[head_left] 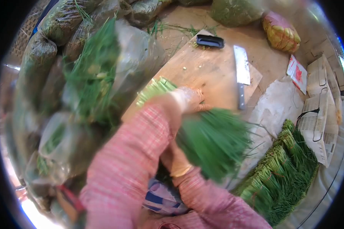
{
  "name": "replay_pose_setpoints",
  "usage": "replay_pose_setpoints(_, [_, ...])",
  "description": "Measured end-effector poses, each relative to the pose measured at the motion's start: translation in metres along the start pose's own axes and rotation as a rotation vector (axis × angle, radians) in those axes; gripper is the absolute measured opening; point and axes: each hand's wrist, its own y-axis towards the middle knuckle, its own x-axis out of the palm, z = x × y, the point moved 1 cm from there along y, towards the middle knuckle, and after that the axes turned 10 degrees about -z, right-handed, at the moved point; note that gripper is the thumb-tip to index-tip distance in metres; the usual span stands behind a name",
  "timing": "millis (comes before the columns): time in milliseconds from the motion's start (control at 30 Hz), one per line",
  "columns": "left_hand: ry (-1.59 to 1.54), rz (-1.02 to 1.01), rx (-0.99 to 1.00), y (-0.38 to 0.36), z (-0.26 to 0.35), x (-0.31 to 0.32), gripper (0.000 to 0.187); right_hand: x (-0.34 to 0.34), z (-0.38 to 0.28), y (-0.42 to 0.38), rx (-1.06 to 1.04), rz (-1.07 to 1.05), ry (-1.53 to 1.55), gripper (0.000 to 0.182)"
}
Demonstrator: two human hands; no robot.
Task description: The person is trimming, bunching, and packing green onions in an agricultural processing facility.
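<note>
My left hand (187,97) grips a thick bundle of green chives (214,141) near its pale cut ends (156,89), holding it over a wooden cutting board (210,72). The leafy tops fan out to the lower right, blurred by motion. My right hand (176,158), with a gold bangle at the wrist, is under the bundle and mostly hidden by it. Both arms wear pink checked sleeves. A cleaver (241,74) lies on the board to the right of the bundle.
A black tray (210,41) sits at the board's far edge. Clear plastic bags of greens (91,76) pile up on the left. Tied chive bundles (283,171) lie stacked at lower right beside a white crate (325,122). A mesh sack (281,32) lies far right.
</note>
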Motion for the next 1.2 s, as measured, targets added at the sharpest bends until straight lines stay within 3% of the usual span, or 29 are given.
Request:
replay_pose_setpoints(33, [0.007,-0.019,-0.028,-0.009,0.002,0.003,0.060,0.005,0.001,0.003,-0.088,-0.011,0.067,0.058])
replay_pose_setpoints(67, [0.004,-0.204,-0.115,-0.012,0.000,0.002,0.065,0.029,-0.017,0.001,-0.050,0.020,0.217,0.059])
replay_pose_setpoints(100, [-0.024,-0.223,-0.150,-0.027,0.000,0.000,0.066,0.041,-0.025,-0.001,-0.006,0.047,0.362,0.060])
replay_pose_setpoints(200, [-0.240,-0.342,-0.238,-0.088,-0.006,0.007,0.070,0.029,-0.008,-0.016,-0.025,0.053,-0.099,0.064])
replay_pose_setpoints(233, [-0.333,-0.253,-0.208,-0.112,-0.012,0.020,0.067,0.035,-0.009,-0.020,-0.035,0.058,-0.173,0.064])
replay_pose_setpoints(300, [-0.646,-0.018,0.070,-0.167,-0.005,0.033,0.075,0.047,-0.008,-0.021,-0.071,0.073,-0.273,0.064])
replay_pose_setpoints(367, [-0.502,0.329,0.019,-0.215,0.014,0.043,0.089,0.063,-0.013,-0.018,-0.119,0.072,-0.387,0.063])
replay_pose_setpoints(400, [-0.477,0.303,-0.045,-0.232,0.020,0.040,0.099,0.072,-0.018,-0.017,-0.145,0.067,-0.452,0.063])
replay_pose_setpoints(567, [-0.509,0.983,0.047,-0.275,0.045,0.031,0.098,0.133,-0.072,-0.001,-0.287,-0.035,-0.934,0.062])
replay_pose_setpoints(667, [-0.476,1.218,0.025,-0.271,0.052,0.029,0.091,0.163,-0.125,0.005,-0.412,-0.069,-1.318,0.062])
replay_pose_setpoints(800, [-0.485,1.256,0.025,-0.256,0.054,0.020,0.082,0.165,-0.166,0.001,-0.522,-0.095,-1.840,0.061])
replay_pose_setpoints(967, [-0.505,1.207,0.043,-0.241,0.051,0.012,0.072,0.122,-0.151,0.027,-0.665,-0.186,-2.321,0.060])
replay_pose_setpoints(1200, [-0.438,1.173,0.045,-0.225,0.060,0.003,0.057,0.105,-0.147,0.044,-0.769,-0.273,-2.458,0.059])
